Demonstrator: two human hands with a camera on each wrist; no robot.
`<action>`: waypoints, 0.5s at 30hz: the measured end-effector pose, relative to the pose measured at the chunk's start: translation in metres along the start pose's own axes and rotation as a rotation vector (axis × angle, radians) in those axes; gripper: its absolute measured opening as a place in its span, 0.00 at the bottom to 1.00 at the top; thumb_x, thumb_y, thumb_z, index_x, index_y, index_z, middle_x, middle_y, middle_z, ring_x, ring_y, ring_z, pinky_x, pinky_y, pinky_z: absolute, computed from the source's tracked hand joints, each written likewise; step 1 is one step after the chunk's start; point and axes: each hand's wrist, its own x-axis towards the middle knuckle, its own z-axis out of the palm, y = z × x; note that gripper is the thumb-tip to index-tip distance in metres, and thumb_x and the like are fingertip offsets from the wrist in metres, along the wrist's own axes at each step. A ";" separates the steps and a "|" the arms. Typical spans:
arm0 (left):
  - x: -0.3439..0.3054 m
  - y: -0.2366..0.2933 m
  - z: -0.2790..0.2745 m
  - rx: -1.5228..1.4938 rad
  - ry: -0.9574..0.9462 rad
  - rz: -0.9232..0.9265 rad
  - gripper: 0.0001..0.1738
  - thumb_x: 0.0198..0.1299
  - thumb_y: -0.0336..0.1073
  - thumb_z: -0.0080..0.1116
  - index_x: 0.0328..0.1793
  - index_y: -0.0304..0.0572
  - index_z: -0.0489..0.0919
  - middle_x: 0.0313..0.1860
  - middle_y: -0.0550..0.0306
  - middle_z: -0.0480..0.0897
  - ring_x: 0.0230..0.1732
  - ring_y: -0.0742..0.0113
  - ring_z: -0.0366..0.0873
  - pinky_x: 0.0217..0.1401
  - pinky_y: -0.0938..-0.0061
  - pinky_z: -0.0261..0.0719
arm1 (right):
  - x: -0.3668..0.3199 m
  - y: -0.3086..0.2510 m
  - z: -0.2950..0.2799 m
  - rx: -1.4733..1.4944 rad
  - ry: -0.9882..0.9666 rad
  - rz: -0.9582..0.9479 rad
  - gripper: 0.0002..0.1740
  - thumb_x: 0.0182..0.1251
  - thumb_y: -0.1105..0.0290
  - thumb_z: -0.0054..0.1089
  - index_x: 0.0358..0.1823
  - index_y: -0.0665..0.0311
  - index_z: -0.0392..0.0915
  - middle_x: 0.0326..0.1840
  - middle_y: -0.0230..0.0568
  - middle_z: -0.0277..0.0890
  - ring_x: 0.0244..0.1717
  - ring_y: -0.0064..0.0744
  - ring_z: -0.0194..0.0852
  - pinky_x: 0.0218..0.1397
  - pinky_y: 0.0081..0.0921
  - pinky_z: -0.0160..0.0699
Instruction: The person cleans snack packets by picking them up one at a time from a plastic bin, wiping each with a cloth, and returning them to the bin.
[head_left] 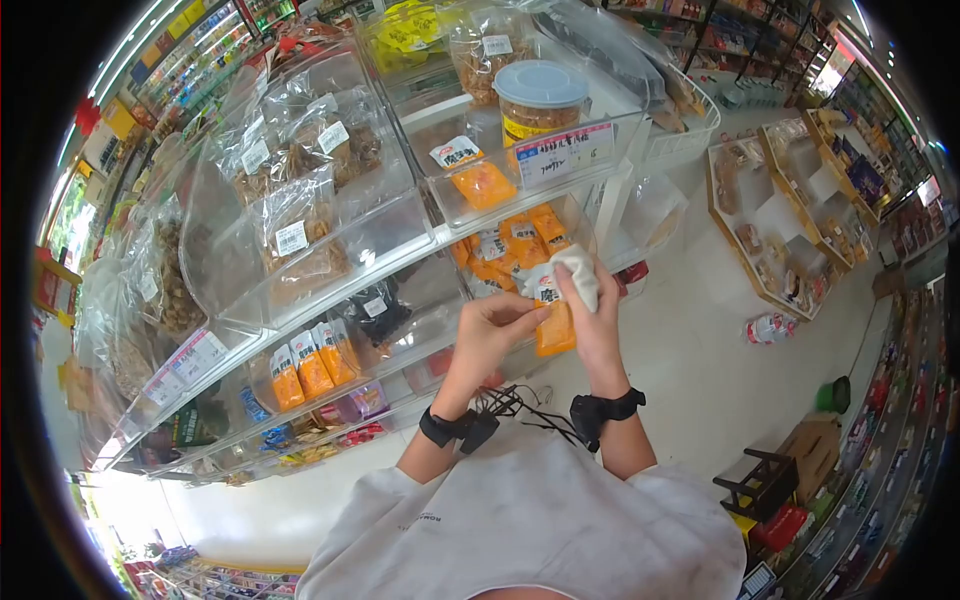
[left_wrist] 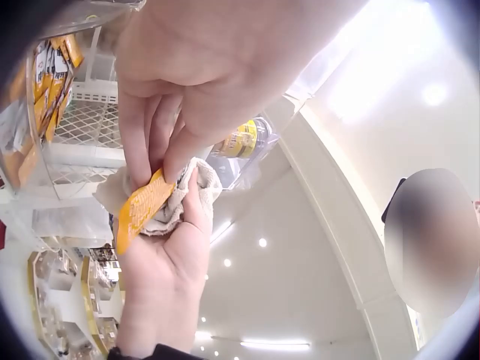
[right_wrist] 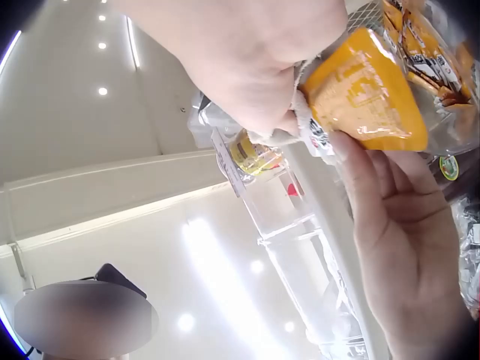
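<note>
Packet of glossy orange-and-white plastic (head_left: 556, 330) hangs between my two hands, just in front of a clear plastic bin (head_left: 588, 222) holding similar orange pouches (head_left: 522, 240). My left hand (head_left: 485, 332) pinches its side edge between thumb and fingers, while my right hand (head_left: 597, 335) has its fingers curled round a bunched off-white cloth (head_left: 577, 277) and grips the packet's white upper part with it. Above the bin stands a round clear tub with a pale blue lid (head_left: 541, 84).

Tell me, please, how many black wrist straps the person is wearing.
2: the left strap is around the wrist of the left hand, and the right strap is around the wrist of the right hand. Neither is hidden.
</note>
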 end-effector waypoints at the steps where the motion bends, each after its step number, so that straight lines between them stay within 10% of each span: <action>1: -0.004 0.011 0.004 0.024 0.023 -0.034 0.08 0.64 0.29 0.69 0.44 0.30 0.87 0.36 0.58 0.88 0.35 0.78 0.82 0.37 0.81 0.80 | -0.003 -0.003 0.003 0.067 0.015 0.058 0.17 0.72 0.63 0.65 0.52 0.70 0.81 0.45 0.36 0.83 0.47 0.24 0.79 0.51 0.25 0.76; 15: 0.007 0.012 -0.004 -0.105 0.242 0.007 0.09 0.63 0.31 0.71 0.44 0.31 0.87 0.34 0.59 0.87 0.32 0.77 0.79 0.36 0.80 0.77 | -0.012 0.013 0.004 -0.135 -0.151 0.048 0.21 0.74 0.57 0.64 0.51 0.71 0.81 0.40 0.41 0.85 0.42 0.27 0.81 0.49 0.27 0.77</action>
